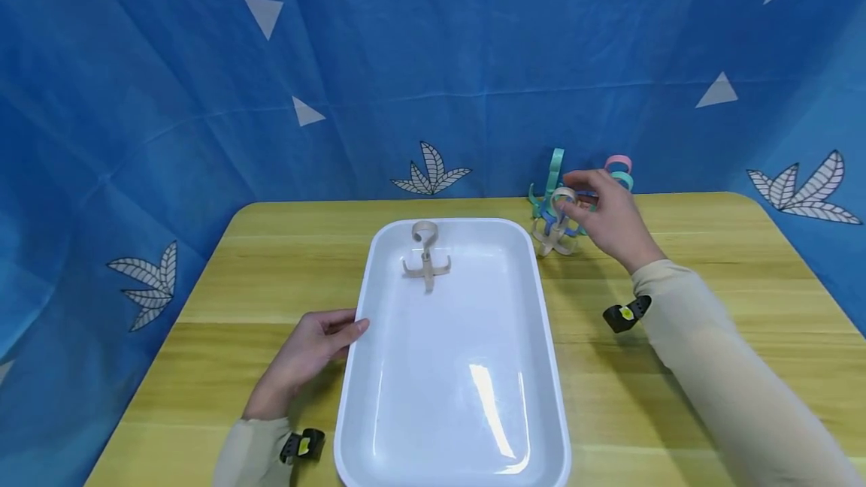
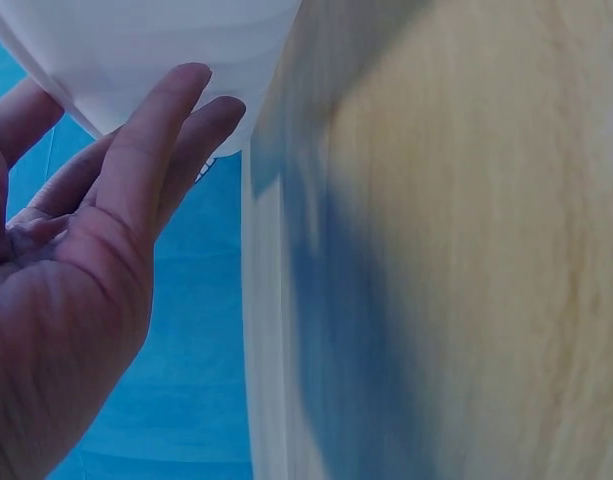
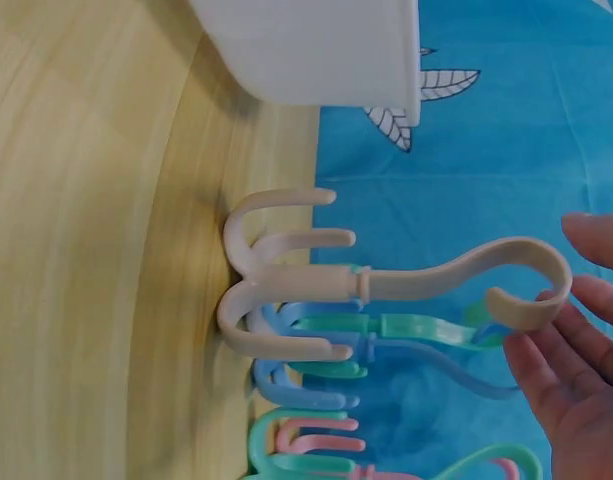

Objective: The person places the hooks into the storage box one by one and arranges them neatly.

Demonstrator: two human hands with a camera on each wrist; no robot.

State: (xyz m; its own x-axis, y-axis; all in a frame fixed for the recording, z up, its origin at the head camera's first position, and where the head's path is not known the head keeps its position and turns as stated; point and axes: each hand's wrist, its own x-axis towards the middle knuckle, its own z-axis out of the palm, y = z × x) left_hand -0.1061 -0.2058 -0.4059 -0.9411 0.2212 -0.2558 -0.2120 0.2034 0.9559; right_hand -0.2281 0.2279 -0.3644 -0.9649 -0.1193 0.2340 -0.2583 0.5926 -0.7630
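Observation:
My left hand holds the white tray at its left side, thumb over the rim. In the left wrist view the fingers lie along the tray's outer wall. At the far right, my right hand is spread about the curled top of a beige four-prong hook hanger, fingertips right at the curl. That hanger stands upright on its prongs in the right wrist view. Behind it are a blue hook hanger and green ones. A second beige hook hanger is inside the tray, at the far end.
A pink hook hanger shows past the right hand, in the cluster at the table's back edge. The wooden table extends on both sides of the tray. A blue cloth with printed leaves and triangles hangs behind.

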